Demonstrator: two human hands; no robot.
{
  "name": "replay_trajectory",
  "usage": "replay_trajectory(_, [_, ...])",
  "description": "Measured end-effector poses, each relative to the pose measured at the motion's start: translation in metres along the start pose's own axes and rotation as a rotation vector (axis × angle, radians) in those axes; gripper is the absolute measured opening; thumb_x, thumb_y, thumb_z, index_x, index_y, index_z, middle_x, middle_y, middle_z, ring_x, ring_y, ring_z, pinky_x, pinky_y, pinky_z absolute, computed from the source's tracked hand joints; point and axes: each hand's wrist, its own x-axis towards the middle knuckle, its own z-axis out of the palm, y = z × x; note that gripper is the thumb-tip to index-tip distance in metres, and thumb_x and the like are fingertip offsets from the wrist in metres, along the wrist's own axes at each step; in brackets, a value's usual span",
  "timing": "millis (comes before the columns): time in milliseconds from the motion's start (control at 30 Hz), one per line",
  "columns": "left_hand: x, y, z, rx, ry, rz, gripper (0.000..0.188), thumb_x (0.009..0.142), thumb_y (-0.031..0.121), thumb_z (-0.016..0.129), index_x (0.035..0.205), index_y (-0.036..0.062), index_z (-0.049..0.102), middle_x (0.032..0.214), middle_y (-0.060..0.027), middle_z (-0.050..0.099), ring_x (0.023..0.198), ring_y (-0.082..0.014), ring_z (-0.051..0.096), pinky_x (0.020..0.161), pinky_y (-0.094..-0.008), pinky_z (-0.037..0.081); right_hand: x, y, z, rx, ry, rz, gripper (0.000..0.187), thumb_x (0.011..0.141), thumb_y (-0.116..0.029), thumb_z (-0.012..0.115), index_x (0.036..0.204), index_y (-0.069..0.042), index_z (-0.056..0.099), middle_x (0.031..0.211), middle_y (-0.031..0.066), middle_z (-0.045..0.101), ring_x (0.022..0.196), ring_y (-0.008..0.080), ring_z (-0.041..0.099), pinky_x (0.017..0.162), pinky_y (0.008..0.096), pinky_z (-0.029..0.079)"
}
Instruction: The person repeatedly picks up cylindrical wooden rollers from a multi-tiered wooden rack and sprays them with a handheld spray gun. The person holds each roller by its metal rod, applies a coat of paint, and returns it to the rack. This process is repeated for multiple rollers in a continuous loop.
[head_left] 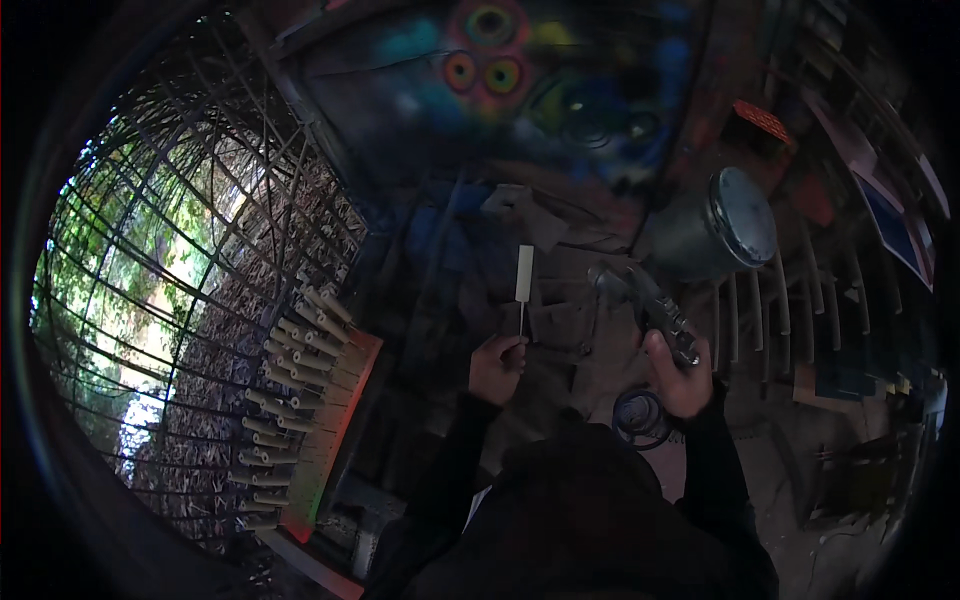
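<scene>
My left hand (pixel 497 370) is closed in a pinch round a thin stick (pixel 521 322). On top of the stick stands a pale, smooth cylinder (pixel 524 273), held upright in front of me. In my right hand (pixel 681 374) is a spray gun (pixel 660 305), its dark metal body slanting up and left toward the pale piece. A rounded, clear-looking part sits at its far end, apart from the cylinder. Over on the left, a red-orange board (pixel 340 425) bears several similar pale cylinders (pixel 306 342) on sticks. Dim light hides the finer details of the spray gun.
A grey lidded bucket (pixel 710 230) stands at the right, beyond my right hand. Below that hand lies a coiled blue hose (pixel 640 418). A wire mesh (pixel 150 290) closes the left side. Paint-stained panels (pixel 500 110) stand ahead, and a slatted rack (pixel 790 310) lines the right.
</scene>
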Motion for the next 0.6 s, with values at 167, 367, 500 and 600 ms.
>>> replay_trajectory(167, [0.014,0.004,0.012,-0.026,-0.023,0.002,0.009,0.084,0.002,0.059,0.092,-0.0002,0.064,0.074,-0.0085,0.058,0.061,-0.0159,0.061,0.054,-0.0286,0.048,0.004,-0.004,-0.005,-0.114,-0.079,-0.066,0.025,0.091,-0.016,0.058,0.108,0.002,0.056,0.082,0.0077,0.061,0.077,0.0123,0.057,0.071,0.0272,0.045])
replay_trajectory(367, [0.025,0.005,0.015,0.042,0.012,0.032,0.012,0.080,0.000,0.061,0.091,0.0000,0.063,0.075,-0.0113,0.060,0.061,-0.0202,0.062,0.054,-0.0312,0.048,0.000,0.005,-0.004,-0.119,-0.188,-0.040,0.030,0.090,-0.014,0.059,0.115,0.000,0.054,0.084,0.0064,0.060,0.077,0.0114,0.056,0.071,0.0269,0.045])
replay_trajectory(500, [0.031,0.002,0.013,0.102,0.028,0.087,0.012,0.079,0.000,0.062,0.091,0.0004,0.064,0.076,-0.0120,0.060,0.062,-0.0231,0.062,0.055,-0.0327,0.048,0.008,0.008,-0.002,-0.132,-0.215,-0.090,0.031,0.090,-0.014,0.059,0.117,0.000,0.053,0.085,0.0075,0.060,0.078,0.0121,0.056,0.072,0.0275,0.045])
replay_trajectory(600, [0.031,0.005,0.011,0.110,0.038,0.084,0.011,0.079,0.001,0.063,0.090,0.0009,0.064,0.076,-0.0125,0.060,0.063,-0.0254,0.062,0.055,-0.0337,0.048,0.017,0.006,-0.001,-0.118,-0.161,-0.132,0.030,0.090,-0.014,0.059,0.115,0.000,0.053,0.085,0.0084,0.061,0.078,0.0129,0.057,0.072,0.0279,0.046])
